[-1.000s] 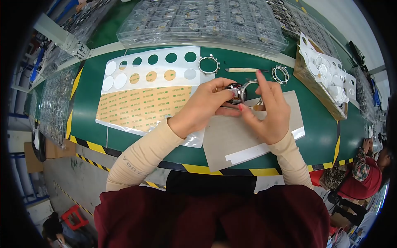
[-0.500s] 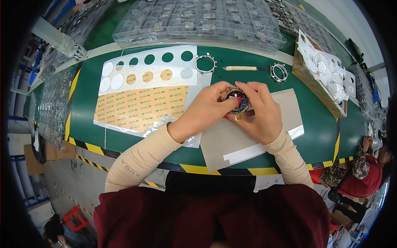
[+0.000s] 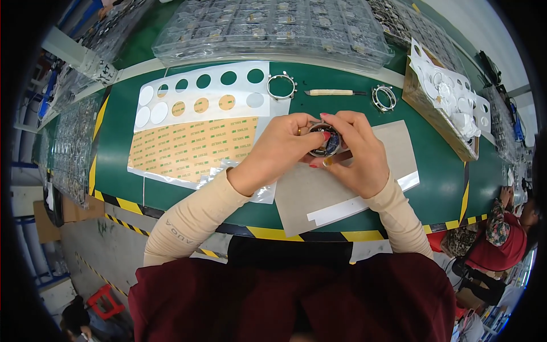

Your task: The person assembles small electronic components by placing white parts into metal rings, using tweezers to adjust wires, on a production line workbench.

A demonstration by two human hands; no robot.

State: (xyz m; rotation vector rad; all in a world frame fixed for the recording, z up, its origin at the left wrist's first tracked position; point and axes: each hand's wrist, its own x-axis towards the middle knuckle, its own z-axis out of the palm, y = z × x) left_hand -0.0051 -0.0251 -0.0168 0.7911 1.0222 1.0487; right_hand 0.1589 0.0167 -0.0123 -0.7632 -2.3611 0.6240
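Observation:
Between my two hands is a round metal watch case point(image 3: 326, 149), its dark inner parts showing. My left hand point(image 3: 272, 146) grips it from the left, with the thumb pressed onto the inside. From the right, my right hand point(image 3: 364, 157) closes its fingers round the rim. My fingers partly cover the case. Beneath the hands lies a grey-brown board point(image 3: 299, 196) bearing a white strip point(image 3: 342, 211). Beyond them are a metal ring with small lugs point(image 3: 282, 99), a craft knife with a tan handle point(image 3: 331, 92), and a second set of metal rings point(image 3: 388, 109).
On the left, a white sheet with round cut-outs point(image 3: 190, 95) overlaps a tan printed adhesive sheet point(image 3: 194, 151). Crumpled clear film point(image 3: 263, 195) is by my left wrist. Clear compartment trays point(image 3: 273, 54) line the back. A cardboard box point(image 3: 436, 117) holds white scraps. A co-worker point(image 3: 501, 248) sits far right.
Both hands still hold the watch case, which appears turned slightly. My left thumb has shifted a little up and left across its inside. The whole view has moved slightly.

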